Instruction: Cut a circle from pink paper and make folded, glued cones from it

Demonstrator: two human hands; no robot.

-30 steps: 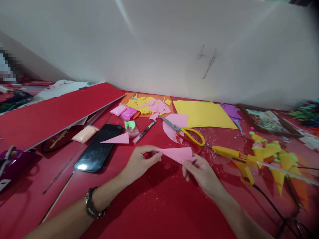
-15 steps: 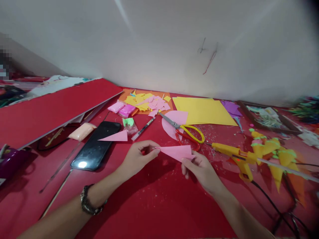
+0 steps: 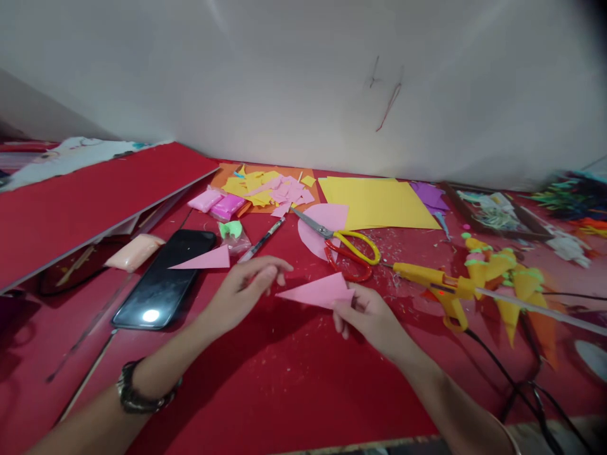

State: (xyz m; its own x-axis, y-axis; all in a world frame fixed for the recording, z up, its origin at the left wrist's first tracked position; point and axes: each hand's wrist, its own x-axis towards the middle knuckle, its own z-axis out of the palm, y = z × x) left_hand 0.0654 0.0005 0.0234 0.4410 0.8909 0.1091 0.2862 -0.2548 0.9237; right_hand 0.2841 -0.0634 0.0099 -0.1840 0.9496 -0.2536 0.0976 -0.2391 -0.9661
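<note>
My right hand (image 3: 368, 317) pinches a pink paper cone (image 3: 315, 292) by its wide end, its sharp tip pointing left. My left hand (image 3: 239, 292) is off the cone, a little left of the tip, with its fingers loosely apart and nothing in them. Beyond the left hand, another pointed pink paper piece (image 3: 208, 258) lies partly over a black phone (image 3: 161, 284). Past the cone, scissors (image 3: 351, 245) with one yellow and one red handle rest on a rounded pink paper sheet (image 3: 310, 237).
A yellow glue gun (image 3: 436, 281) with its cord lies at right, near several yellow and orange cones (image 3: 509, 316). Yellow sheets (image 3: 379, 202), paper scraps (image 3: 265, 188), clay packets (image 3: 227, 207), and a pen (image 3: 263, 239) sit toward the wall. A red board (image 3: 104, 196) leans at left.
My left hand has let go of the cone's tip and moved left. The right hand still holds the wide end. The camera view has shifted slightly.
</note>
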